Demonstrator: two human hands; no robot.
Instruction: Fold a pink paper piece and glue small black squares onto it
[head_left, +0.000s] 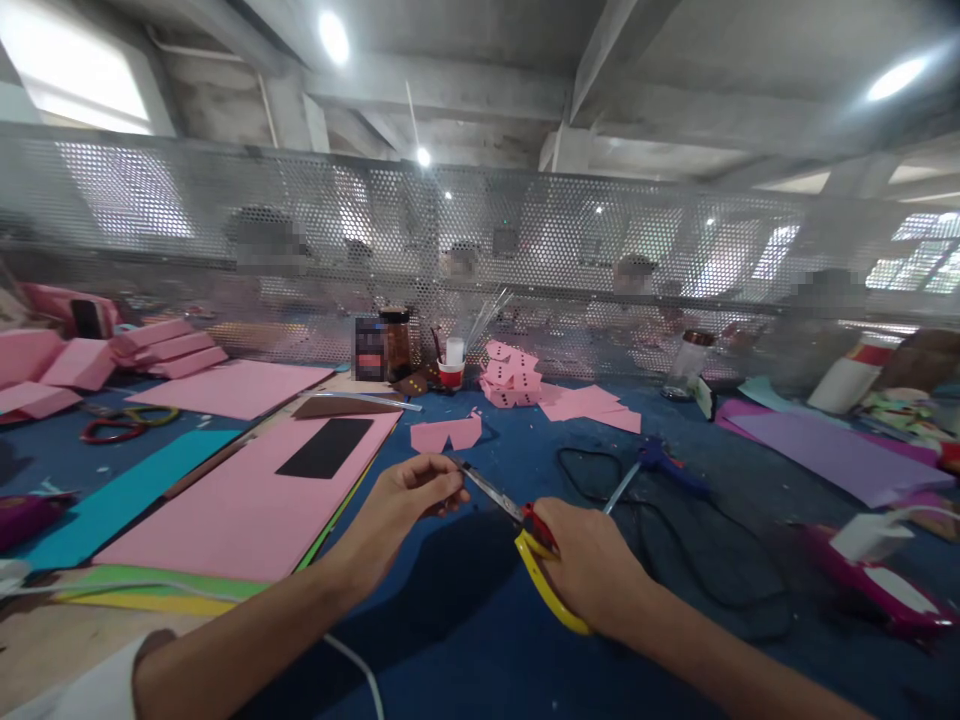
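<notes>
My right hand grips a pair of scissors with yellow and red handles. The blades point left and up, and their tips reach the fingertips of my left hand. Thumb and index finger of the left hand are pinched together beside the tips; whatever lies between them is too small and hidden to make out. Just beyond the hands lies a pink mask-shaped cutout with a notch at its lower edge. A black rectangle rests on a large pink sheet to the left.
Behind are pink dotted folded pieces, pink scraps, a red-and-white cup and a brown jar. A blue glue gun with a black cord lies right, near purple sheets. Other scissors lie left. A perforated metal screen stands behind.
</notes>
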